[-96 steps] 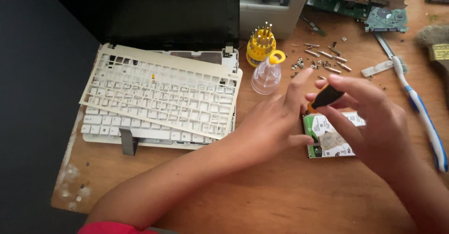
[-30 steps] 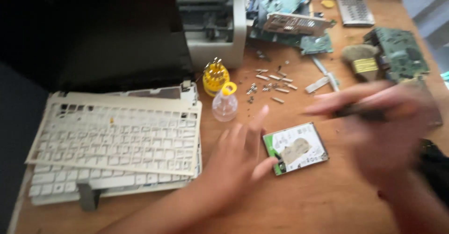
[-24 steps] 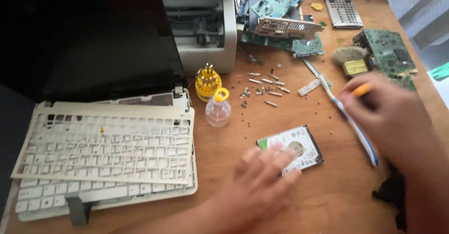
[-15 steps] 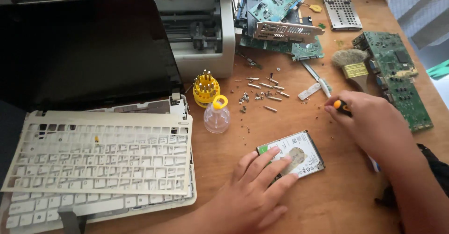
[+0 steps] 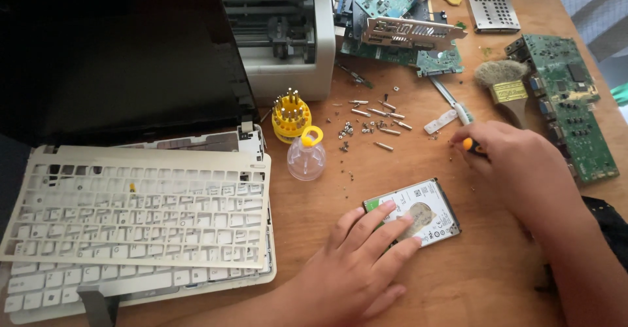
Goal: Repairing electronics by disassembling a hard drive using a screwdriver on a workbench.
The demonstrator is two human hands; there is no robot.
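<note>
Head view: the left hand (image 5: pixel 356 265) lies flat, fingers spread, on the hard drive (image 5: pixel 418 210) mid-table (image 5: pixel 484 281), bare wood around. The right hand (image 5: pixel 513 160) is closed around an orange-tipped screwdriver (image 5: pixel 470 145), mostly hidden in the fist.

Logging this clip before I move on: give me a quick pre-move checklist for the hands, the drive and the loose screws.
1. Left hand steadies hard drive: ok, fingers rest on its label.
2. Right hand grips screwdriver: ok, orange handle shows.
3. Screwdriver tip on a screw: cannot tell, the hand hides it.
4. Loose screws clear of the drive: ok, grouped farther up the table.
5. Drive lies flat: ok.
</note>
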